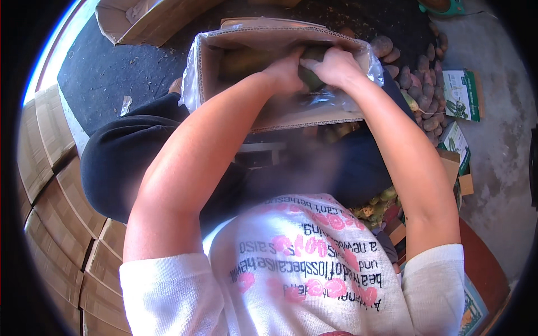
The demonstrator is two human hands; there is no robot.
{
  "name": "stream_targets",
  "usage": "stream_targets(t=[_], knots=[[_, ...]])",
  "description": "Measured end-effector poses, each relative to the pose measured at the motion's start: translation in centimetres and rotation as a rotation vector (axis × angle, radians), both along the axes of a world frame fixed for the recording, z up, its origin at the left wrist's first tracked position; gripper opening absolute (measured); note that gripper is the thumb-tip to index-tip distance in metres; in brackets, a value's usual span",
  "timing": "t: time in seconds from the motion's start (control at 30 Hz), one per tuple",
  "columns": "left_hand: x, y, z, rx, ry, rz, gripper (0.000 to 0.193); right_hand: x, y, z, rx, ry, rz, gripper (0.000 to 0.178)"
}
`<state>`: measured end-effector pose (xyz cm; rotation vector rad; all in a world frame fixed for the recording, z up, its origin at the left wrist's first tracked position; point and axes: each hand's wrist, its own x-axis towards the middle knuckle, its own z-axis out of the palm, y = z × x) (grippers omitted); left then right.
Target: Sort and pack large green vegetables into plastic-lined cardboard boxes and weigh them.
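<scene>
An open cardboard box [305,120] with clear plastic around its outside sits in front of my lap. Both of my hands reach inside it. Between them is a rounded dark green fruit or vegetable [312,80], its exact kind not clear. My left hand [287,73] closes on its left side, and my right hand [336,67] curls over it from the right. Some fingertips are hidden. Left of my left hand, a larger olive-green piece of produce [246,60] lies in the box. Shiny clear plastic [322,98] shows below the hands.
Reddish-brown potatoes or similar tubers [428,92] lie heaped to the right. Green-and-white printed cartons [460,95] stand beyond them. Brown cardboard boxes [45,185] are stacked at the left. Another open carton [148,25] stands at the far left on the dark mat [106,84].
</scene>
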<state>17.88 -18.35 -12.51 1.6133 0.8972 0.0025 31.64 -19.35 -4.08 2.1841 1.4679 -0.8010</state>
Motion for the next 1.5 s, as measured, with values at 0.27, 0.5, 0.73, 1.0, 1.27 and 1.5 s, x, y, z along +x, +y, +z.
stream_targets(t=[0.27,0.5,0.73,1.0,1.27,1.5], knots=[[2.1,-0.4,-0.8,-0.228,-0.058,0.207,0.092,0.3,-6.5,4.8,0.444,0.070,0.142,0.026],[3.2,-1.3,0.9,-0.173,0.066,0.159,0.085,4.1,-7.6,9.3,0.751,-0.244,0.050,0.037],[4.8,-2.4,2.8,0.380,0.350,0.058,0.088,6.8,-8.4,6.8,0.552,-0.022,-0.266,0.031],[6.2,-0.3,-0.7,0.367,0.396,0.188,0.068,7.4,-8.6,5.5,0.614,0.116,-0.297,0.031],[7.5,-0.6,1.1,0.094,0.309,0.147,0.060,8.3,-9.4,4.7,0.830,0.060,-0.270,0.030],[9.1,-1.9,3.8,0.352,0.616,0.127,0.098,9.0,-8.4,3.6,0.789,0.227,-0.142,0.019]])
